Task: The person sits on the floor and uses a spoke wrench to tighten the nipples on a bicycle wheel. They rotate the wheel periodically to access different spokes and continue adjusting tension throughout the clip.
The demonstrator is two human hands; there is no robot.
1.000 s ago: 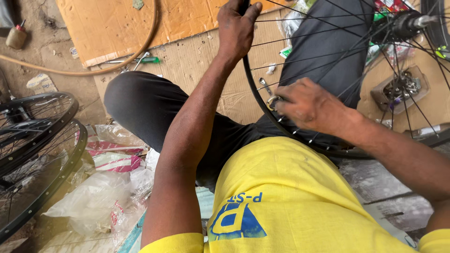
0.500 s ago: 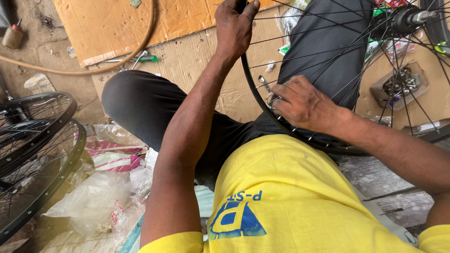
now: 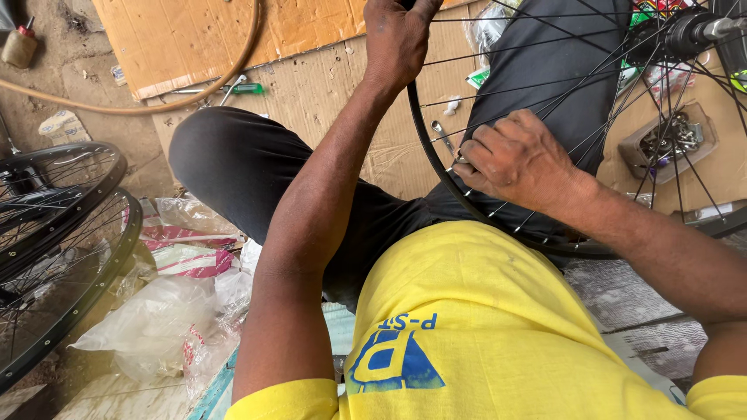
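Note:
A black spoked bicycle wheel point(image 3: 436, 167) rests across my lap, its hub point(image 3: 685, 31) at the top right. My left hand point(image 3: 397, 39) grips the rim at the top of the frame. My right hand point(image 3: 517, 159) is closed around a spoke near the rim's inner edge, pinching something small and metallic that I cannot make out. My legs in dark trousers lie under the wheel, and a yellow shirt fills the foreground.
Two more black spoked wheels point(image 3: 54, 233) lean at the left. Plastic bags point(image 3: 156, 311) lie beside them. Cardboard sheets point(image 3: 218, 39), a tan hose point(image 3: 156, 101), a green-handled screwdriver point(image 3: 241, 88) and a small tray of metal parts point(image 3: 673, 140) lie on the ground.
My right hand has shifted slightly along the rim while working the spoke. The left hand keeps its hold on the rim.

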